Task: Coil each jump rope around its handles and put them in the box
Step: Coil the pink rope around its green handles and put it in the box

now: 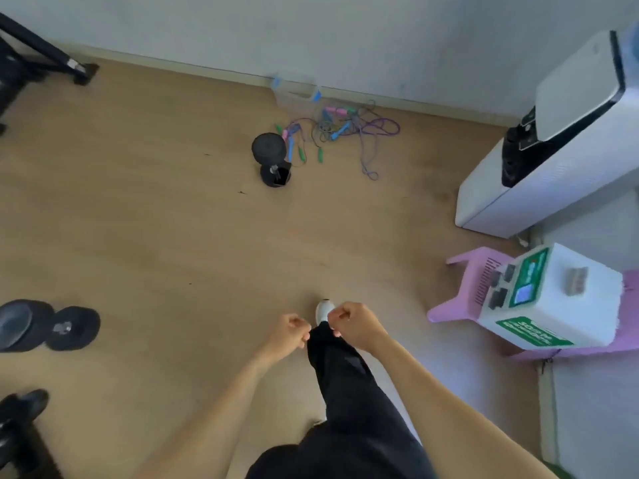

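Head camera looks down on a light wooden floor [173, 219] that meets a pale grey wall [345, 36] along a low skirting. At the right stands a white appliance [539, 160] with a black panel, and below it a white and green machine [553, 299] sits on a pink plastic stool [463, 281]. A black dumbbell [271, 157] lies near the middle of the floor and another dumbbell [45, 324] lies at the left edge. Black equipment legs [41, 57] cross the top left corner, cut off by the frame.

Against the wall sits a clear box [295, 95] with blue clips; it is blurred and its contents cannot be made out. Just in front of it, touching the first dumbbell's side, lies a tangle of jump ropes [339, 133] with pink, blue and green handles and purple cords; how many ropes there are is hard to tell.

Both hands are low in the frame, well apart from the ropes. The left hand [288, 335] and right hand [354, 323] each have fingers curled into a loose fist with nothing in them. Between them shows a dark trouser leg [345, 392] and a white shoe [324, 311].
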